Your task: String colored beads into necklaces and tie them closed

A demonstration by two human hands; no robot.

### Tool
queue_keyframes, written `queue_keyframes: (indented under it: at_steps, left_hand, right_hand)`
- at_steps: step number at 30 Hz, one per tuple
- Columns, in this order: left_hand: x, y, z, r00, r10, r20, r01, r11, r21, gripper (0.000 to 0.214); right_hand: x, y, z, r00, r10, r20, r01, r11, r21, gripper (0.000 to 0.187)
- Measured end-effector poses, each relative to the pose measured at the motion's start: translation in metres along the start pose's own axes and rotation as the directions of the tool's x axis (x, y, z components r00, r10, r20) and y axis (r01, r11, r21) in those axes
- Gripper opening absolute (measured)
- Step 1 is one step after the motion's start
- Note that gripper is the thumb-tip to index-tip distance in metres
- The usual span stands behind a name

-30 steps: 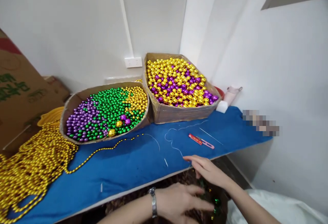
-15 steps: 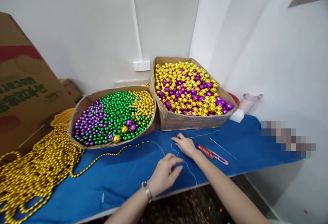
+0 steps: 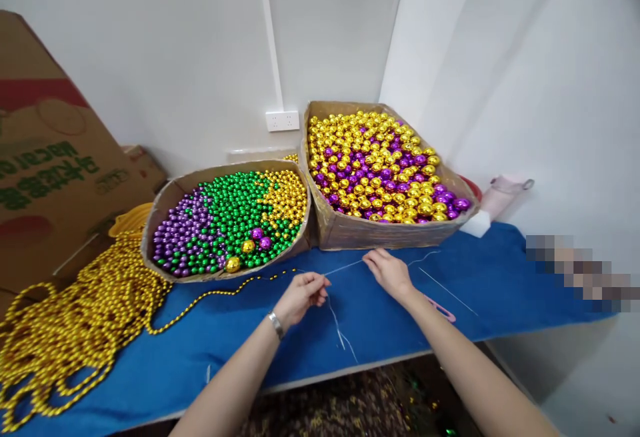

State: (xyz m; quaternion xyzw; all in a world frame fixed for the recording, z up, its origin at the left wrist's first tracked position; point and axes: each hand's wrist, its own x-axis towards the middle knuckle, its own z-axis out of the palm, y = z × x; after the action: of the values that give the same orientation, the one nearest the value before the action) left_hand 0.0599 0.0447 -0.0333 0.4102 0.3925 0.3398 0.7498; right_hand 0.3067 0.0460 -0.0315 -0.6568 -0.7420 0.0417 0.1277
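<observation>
My left hand (image 3: 304,297) is closed in a pinch on a thin white thread (image 3: 345,267), and loose ends hang below it onto the cloth. On the right, my right hand (image 3: 387,274) pinches the same thread, which runs straight between the two hands. A string of small gold beads (image 3: 215,295) trails from the left and ends in spaced beads near my left hand. Partly behind my right forearm lies a pink-handled thread snipper (image 3: 443,309). A long thin needle (image 3: 447,290) rests to its right.
A cardboard box of small purple, green and gold beads (image 3: 230,224) stands behind my left hand. A bigger box (image 3: 380,234) holds larger gold and purple beads. Heaped gold bead strings (image 3: 85,317) lie left on the blue cloth (image 3: 240,350). A pink pouch-like item (image 3: 503,197) is by the wall.
My hands have lifted from the cloth and moved apart. The thread, slack on the cloth before, is now stretched between them. The view has shifted slightly.
</observation>
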Motion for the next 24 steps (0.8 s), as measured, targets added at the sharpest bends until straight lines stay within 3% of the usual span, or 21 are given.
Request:
queue_keyframes:
  at_steps: [5,11,14,17,20,24]
  left_hand:
    - [-0.008,0.014,-0.051,0.988,0.057,-0.145,-0.055,0.998,0.013,0.031]
    - [-0.005,0.009,-0.066,0.964,0.073,-0.255,-0.068,0.997,0.028,0.034]
    - [0.0,0.007,-0.067,0.947,0.103,-0.306,-0.101,0.995,0.022,0.036]
    - [0.002,0.006,-0.068,0.929,0.132,-0.345,-0.134,0.991,0.019,0.037]
    - [-0.001,0.004,-0.064,0.92,0.147,-0.364,-0.159,0.987,-0.003,0.038]
    - [-0.008,0.005,-0.051,0.919,0.152,-0.364,-0.192,0.978,-0.077,0.036]
  right_hand:
    - [-0.003,0.019,0.01,0.991,0.132,-0.004,-0.132,0.99,-0.055,0.021]
    - [0.001,0.021,0.013,0.987,0.162,-0.003,-0.162,0.983,-0.088,0.021]
    - [-0.001,0.006,0.012,0.995,0.096,-0.012,-0.096,0.993,-0.072,0.033]
    - [-0.012,-0.024,0.014,0.997,-0.077,0.03,0.077,0.997,-0.01,0.034]
    - [-0.023,-0.058,0.022,0.954,-0.274,0.123,0.267,0.961,0.07,0.028]
    - [-0.019,-0.087,0.04,0.94,-0.291,0.175,0.281,0.956,0.081,0.029]
